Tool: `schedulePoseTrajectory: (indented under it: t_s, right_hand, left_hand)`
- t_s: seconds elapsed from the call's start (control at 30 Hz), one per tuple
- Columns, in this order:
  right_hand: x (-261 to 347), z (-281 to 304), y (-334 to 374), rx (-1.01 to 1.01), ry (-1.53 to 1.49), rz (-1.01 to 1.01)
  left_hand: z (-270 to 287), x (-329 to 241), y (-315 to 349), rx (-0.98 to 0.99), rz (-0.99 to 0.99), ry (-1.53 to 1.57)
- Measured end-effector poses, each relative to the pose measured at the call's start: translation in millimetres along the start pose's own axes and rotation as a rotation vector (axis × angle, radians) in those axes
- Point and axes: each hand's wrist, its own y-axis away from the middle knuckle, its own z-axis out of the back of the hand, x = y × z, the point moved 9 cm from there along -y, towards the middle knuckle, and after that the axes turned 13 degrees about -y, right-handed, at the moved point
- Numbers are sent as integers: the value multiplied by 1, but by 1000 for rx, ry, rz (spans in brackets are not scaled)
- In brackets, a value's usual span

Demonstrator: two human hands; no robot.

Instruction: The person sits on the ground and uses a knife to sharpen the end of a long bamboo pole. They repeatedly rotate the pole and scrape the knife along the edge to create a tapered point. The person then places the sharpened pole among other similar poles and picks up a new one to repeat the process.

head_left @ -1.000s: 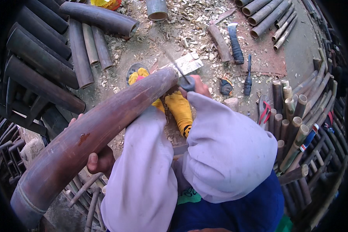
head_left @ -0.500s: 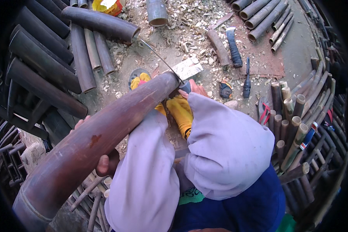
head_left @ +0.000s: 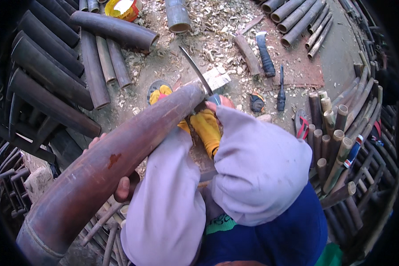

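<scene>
Trimming the far end of a thick brown bamboo culm [head_left: 106, 168], the left hand [head_left: 119, 188] cradles it underneath while the right hand [head_left: 221, 103] grasps a curved steel knife [head_left: 195, 71], so the next cut likely needs steady, controlled pressure.

Knife blade [head_left: 195, 71] now raised higher

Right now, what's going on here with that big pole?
A person holds a thick brown bamboo pole slanted across their lap, the left hand gripping it from underneath. The right hand holds a curved knife at the pole's upper end. Wood shavings litter the ground, with more bamboo pieces lying around.
</scene>
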Motion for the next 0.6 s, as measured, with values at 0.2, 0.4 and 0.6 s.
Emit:
schedulePoseTrajectory:
  t_s: [0.2, 0.4, 0.6]
  right_hand:
    - [-10, 16, -15, 25, -413, -87]
    - [-27, 46, -24, -50, -53, 74]
    - [-38, 85, -14, -153, 65, 148]
  left_hand:
    - [-15, -12, -24, 293, -78, -242]
    - [-54, -11, -25, -185, 553, 719]
    - [-138, 59, 20, 26, 854, 848]
